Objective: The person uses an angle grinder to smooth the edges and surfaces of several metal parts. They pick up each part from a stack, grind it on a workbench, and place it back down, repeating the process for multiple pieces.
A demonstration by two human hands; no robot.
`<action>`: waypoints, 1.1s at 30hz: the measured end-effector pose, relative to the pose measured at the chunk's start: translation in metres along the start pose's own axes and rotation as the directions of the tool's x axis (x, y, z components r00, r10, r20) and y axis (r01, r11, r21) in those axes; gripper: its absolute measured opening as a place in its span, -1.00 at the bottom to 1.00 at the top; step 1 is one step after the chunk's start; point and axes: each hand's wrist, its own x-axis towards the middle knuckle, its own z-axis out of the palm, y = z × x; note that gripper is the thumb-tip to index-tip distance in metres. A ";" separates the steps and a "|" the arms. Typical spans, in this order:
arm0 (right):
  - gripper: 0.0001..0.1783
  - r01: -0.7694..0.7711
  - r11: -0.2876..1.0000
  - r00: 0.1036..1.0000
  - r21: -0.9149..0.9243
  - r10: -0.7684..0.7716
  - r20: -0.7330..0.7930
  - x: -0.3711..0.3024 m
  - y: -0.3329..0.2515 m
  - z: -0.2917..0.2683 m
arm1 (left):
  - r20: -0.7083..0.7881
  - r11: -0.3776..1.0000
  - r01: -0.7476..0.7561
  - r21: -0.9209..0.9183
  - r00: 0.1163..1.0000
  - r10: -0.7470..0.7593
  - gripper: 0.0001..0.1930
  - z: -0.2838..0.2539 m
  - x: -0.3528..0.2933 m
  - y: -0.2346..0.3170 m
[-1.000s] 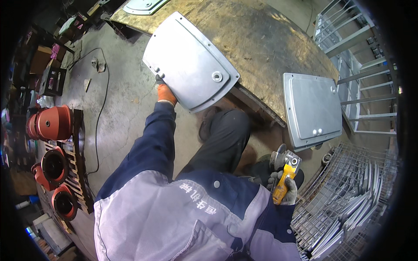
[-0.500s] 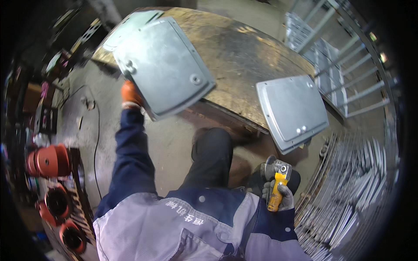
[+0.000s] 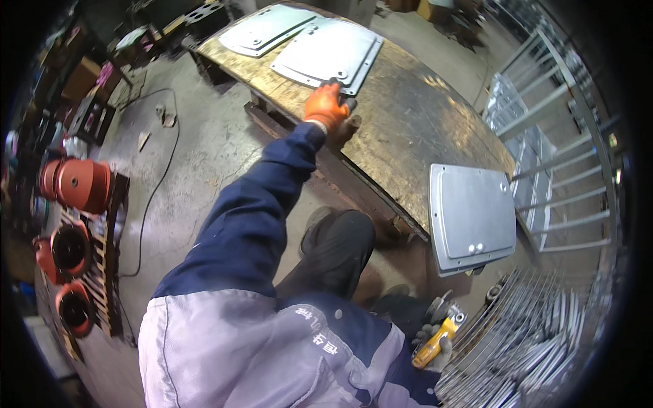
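Note:
My left hand (image 3: 326, 107), in an orange glove with dark fingertips, reaches over the near edge of a wooden-topped table (image 3: 401, 129). Its thumb stands apart from the fingers, and the fingertips are at the near corner of a grey metal cover panel (image 3: 320, 54) lying flat. Whether they still touch it is hard to tell. Beside that panel lies a similar panel (image 3: 262, 30). My right hand (image 3: 442, 347), grey-gloved, is wrapped round a yellow angle grinder (image 3: 439, 340), held low on my right side. A third grey panel (image 3: 474, 217) rests at the table's right end, jutting past the edge.
A bundle of thin metal rods (image 3: 524, 340) lies at the lower right, with a metal railing frame (image 3: 558, 143) above it. On the left, red rounded housings (image 3: 78, 183) sit on a slatted pallet (image 3: 102, 272). A black cable (image 3: 160, 183) runs across the floor.
The panel my left hand held raised at the left now lies on the table, farther off beside the other one. The grinder stays in my right hand. The view has shifted.

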 end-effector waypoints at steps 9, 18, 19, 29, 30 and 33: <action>-0.44 -0.007 0.977 0.974 0.212 -0.041 0.221 0.005 0.019 -0.025 | 0.258 0.942 0.210 0.263 0.925 -0.279 -0.44 -0.046 0.015 0.048; -0.60 0.069 0.975 0.983 0.211 -0.103 0.151 -0.015 0.016 -0.005 | 0.756 0.608 0.471 -0.640 0.530 0.385 -0.53 -0.006 -0.182 0.180; -0.62 0.077 0.982 0.986 0.174 -0.100 0.131 -0.019 0.013 -0.002 | 0.799 0.685 0.428 -0.590 0.434 0.416 -0.52 0.011 -0.206 0.184; -0.68 0.111 0.993 0.994 -0.046 -0.110 0.011 -0.034 -0.008 0.000 | 0.715 -0.048 0.935 0.351 -0.235 0.659 -0.45 0.073 -0.235 0.221; -0.68 0.100 0.991 0.994 -0.093 -0.104 -0.040 -0.037 -0.008 0.000 | 0.819 0.191 0.981 0.046 -0.147 0.555 -0.43 0.064 -0.229 0.228; -0.68 0.063 0.998 0.996 -0.031 -0.064 -0.059 -0.043 -0.006 0.002 | 0.689 0.159 0.979 0.130 -0.205 0.695 -0.42 0.050 -0.229 0.230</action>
